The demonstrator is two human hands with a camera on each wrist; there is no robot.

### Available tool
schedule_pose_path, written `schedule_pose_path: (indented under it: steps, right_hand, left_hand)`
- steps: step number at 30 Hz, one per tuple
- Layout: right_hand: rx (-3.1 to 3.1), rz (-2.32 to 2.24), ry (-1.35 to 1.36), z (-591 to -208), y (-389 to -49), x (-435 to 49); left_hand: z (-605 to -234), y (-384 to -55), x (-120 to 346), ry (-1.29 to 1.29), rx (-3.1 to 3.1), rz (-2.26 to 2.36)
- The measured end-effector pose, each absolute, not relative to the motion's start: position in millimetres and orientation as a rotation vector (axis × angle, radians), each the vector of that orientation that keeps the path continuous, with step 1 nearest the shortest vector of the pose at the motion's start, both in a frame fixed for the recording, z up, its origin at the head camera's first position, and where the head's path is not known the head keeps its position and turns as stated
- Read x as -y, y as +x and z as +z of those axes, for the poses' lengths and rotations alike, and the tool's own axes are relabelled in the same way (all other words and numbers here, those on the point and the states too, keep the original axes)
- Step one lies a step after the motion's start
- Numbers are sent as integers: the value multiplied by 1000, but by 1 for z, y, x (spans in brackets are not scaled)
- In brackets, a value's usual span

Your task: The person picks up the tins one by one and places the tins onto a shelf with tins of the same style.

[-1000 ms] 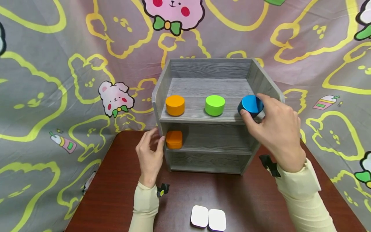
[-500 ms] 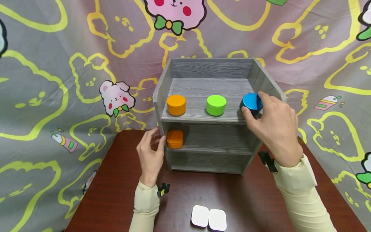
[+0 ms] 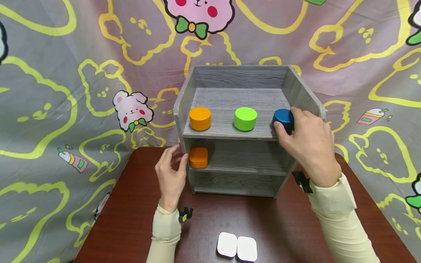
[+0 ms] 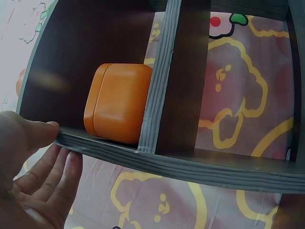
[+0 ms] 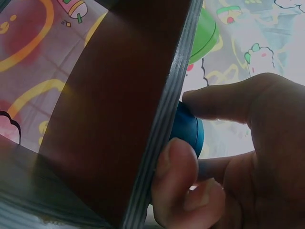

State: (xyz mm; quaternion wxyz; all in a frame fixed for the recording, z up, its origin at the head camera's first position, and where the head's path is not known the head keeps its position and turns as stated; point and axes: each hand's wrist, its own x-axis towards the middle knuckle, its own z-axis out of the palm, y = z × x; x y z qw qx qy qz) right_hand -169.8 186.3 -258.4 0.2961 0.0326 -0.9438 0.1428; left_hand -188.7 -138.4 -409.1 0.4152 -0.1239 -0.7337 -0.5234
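Observation:
On the top board of a grey wooden shelf (image 3: 243, 98), my right hand (image 3: 310, 142) grips a blue round box (image 3: 283, 118) at the right end. Thumb and fingers lie on opposite sides of this box, which sits level in the head view. To its left stand a green round box (image 3: 245, 119) and an orange round box (image 3: 200, 119). My left hand (image 3: 171, 175) pinches the front edge of the shelf's left side panel, thumb inside and fingers outside in the left wrist view. Close to that thumb, an orange square box (image 4: 119, 102) occupies the middle level.
Two white square boxes (image 3: 227, 245) lie side by side on the dark brown table (image 3: 131, 226), in front of the shelf. Behind and at both sides hangs a cartoon-printed cloth (image 3: 49, 120). The shelf's side panels rise above the top board.
The blue round box has gone from tilted to level on the top board, my right hand shifting slightly left with it. My left hand keeps its place on the side panel.

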Motion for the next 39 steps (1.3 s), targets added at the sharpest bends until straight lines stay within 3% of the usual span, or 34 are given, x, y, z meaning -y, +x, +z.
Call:
schedule_pose_path:
  steps: [13, 39]
  right_hand:
    - [2511, 404, 78, -261, -169, -187]
    - [2310, 448, 164, -262, -133, -193]
  left_hand:
    - [-409, -189, 138, -312, 1839, -1310]
    - [-408, -187, 138, -314, 1846, -1288]
